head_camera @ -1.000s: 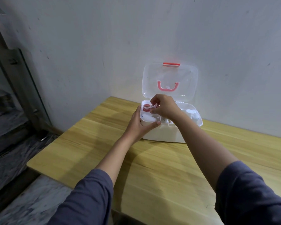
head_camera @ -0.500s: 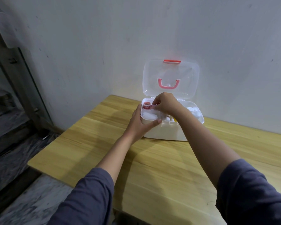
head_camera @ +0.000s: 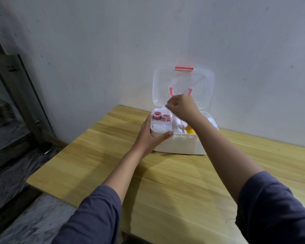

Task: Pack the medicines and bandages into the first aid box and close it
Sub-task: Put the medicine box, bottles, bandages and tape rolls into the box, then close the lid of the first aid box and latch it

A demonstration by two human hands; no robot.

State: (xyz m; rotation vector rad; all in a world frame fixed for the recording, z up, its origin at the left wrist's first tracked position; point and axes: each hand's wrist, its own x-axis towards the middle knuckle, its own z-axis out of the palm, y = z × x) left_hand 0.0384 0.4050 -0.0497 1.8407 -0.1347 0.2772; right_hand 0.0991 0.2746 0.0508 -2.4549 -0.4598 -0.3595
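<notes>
The white first aid box (head_camera: 181,144) stands on the wooden table against the wall. Its clear lid (head_camera: 202,81), with a pink handle and red latch, stands open upright. An inner white tray (head_camera: 161,128) sits in the box's left end and holds two red-and-white rolls (head_camera: 161,116). My left hand (head_camera: 151,138) grips the tray's left front corner. My right hand (head_camera: 182,106) hovers above the back of the box, fingers curled, nothing visible in it. A yellow item (head_camera: 190,130) and white packs show inside, partly hidden by my right arm.
The wooden table (head_camera: 165,182) ends close on the left, where it drops to a grey marble floor (head_camera: 25,217). A white wall stands directly behind the box. A dark metal door frame (head_camera: 21,81) runs along the left.
My right hand let go of the small red roll, which now lies in the tray beside the other one, and has lifted up and back. My left hand stays on the tray.
</notes>
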